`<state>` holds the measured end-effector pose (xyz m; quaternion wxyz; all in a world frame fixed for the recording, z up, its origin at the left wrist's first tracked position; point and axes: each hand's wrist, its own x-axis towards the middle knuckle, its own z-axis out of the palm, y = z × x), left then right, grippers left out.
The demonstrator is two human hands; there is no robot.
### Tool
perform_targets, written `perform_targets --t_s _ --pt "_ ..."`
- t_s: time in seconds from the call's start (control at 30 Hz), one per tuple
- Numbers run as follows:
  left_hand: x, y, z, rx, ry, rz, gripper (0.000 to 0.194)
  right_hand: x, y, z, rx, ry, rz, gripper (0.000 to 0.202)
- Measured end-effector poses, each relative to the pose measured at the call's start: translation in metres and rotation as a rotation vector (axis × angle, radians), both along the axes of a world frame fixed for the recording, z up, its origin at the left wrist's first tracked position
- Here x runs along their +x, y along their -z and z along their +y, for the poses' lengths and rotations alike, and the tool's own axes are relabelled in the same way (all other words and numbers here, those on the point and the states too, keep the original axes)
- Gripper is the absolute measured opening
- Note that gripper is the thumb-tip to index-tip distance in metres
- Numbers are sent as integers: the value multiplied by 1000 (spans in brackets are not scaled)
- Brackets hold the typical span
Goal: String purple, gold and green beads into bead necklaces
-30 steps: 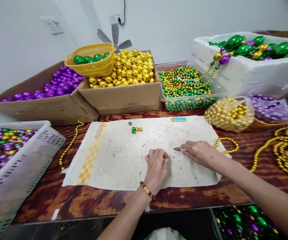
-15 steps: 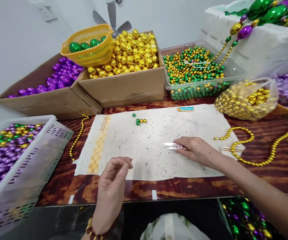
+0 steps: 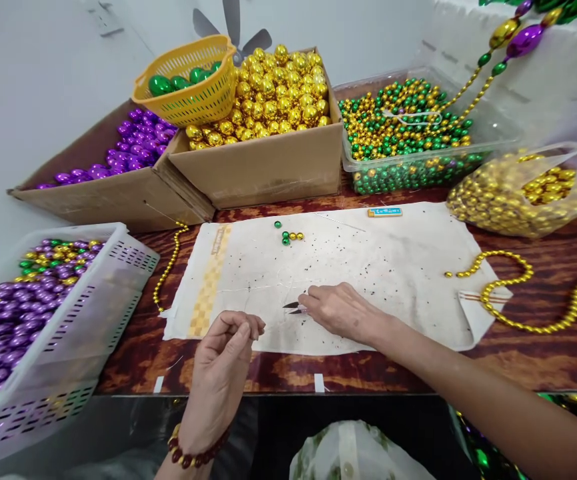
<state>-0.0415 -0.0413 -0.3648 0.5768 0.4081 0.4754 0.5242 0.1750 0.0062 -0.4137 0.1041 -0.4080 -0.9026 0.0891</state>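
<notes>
My right hand (image 3: pixel 335 310) is closed round a pair of thread snips (image 3: pixel 294 307), whose dark, slightly parted blades point left just above the white cloth (image 3: pixel 398 267). To the left, over the cloth's front edge, my left hand (image 3: pixel 225 363) has its thumb and fingertips pinched together; what they hold is too fine to make out. A thin pale thread (image 3: pixel 268 287) lies across the cloth beyond both hands. Farther back on it sit a few loose green beads (image 3: pixel 285 238) and gold beads (image 3: pixel 297 236), a long needle (image 3: pixel 341 222) and a small blue-and-orange box (image 3: pixel 385 212).
Cardboard boxes hold purple beads (image 3: pixel 141 150) and gold balls (image 3: pixel 278 93); a yellow basket (image 3: pixel 183 83) sits on top. At left stands a white crate (image 3: pixel 118 267). A clear tub (image 3: pixel 398 167) and bead bag (image 3: pixel 518 190) are at back right. Gold bead strings (image 3: pixel 505 325) flank the cloth.
My right hand has moved left with the snips, bringing them close to my left hand. The left hand keeps its pinch. The whole view has shifted slightly.
</notes>
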Motion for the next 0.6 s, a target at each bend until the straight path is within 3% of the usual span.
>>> perform_targets --t_s 0.27,0.33,0.4,0.47,0.53,0.57,0.6 --pt "0 -1 0 -39 12 13 10 -24 5 3 -41 -86 44 12" --pt "-3 -4 -1 -70 67 8 11 -23 8 5 -69 -59 65 15" --pt "-12 -8 -6 -161 254 65 13 -12 9 10 -98 15 93 23" --pt "-30 -6 -16 -348 605 211 13 13 8 18 -111 126 127 30" --pt "-59 3 -31 -529 974 454 10 49 5 28 -104 261 159 30" --pt "-77 10 -39 -565 1100 609 7 70 4 33 -111 365 180 30" --pt "-97 19 -47 -511 1133 822 5 92 3 38 -112 449 171 32"
